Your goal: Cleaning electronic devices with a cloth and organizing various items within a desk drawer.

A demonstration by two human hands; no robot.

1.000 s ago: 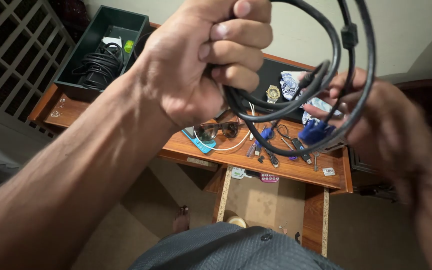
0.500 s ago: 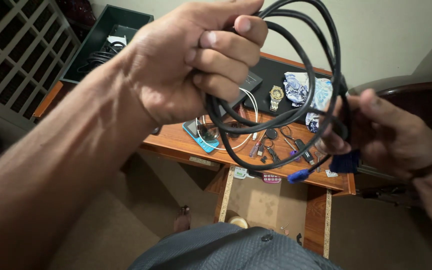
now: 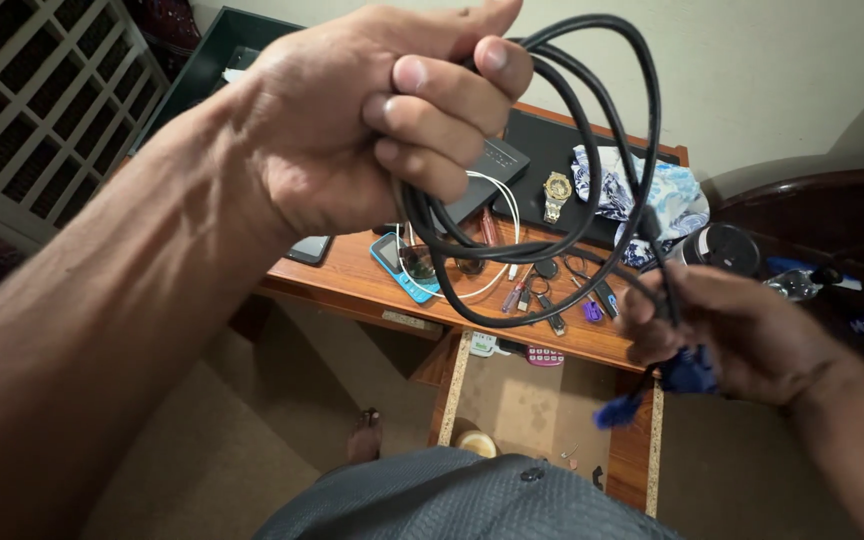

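My left hand (image 3: 372, 120) is raised close to the camera, fingers closed around a coil of black cable (image 3: 612, 130). The loops hang to the right of the fist, above the wooden desk (image 3: 352, 285). My right hand (image 3: 742, 335) is lower right, pinching the loose end of the same cable. Blue plug connectors (image 3: 687, 375) at that end sit in its palm, and one blue plug (image 3: 614, 410) dangles below it.
On the desk lie a blue phone (image 3: 397, 268), sunglasses, white earphones, keys and small sticks, a gold watch (image 3: 556, 190), a patterned cloth (image 3: 667, 195) and a dark flat device. A green bin (image 3: 197, 60) stands far left. An open drawer (image 3: 542, 390) is below. A black jar (image 3: 722, 248) stands right.
My right hand has dropped lower and pulled the cable's blue plug end down with it. The coil in my left hand has tightened slightly, and the view has shifted a little right.
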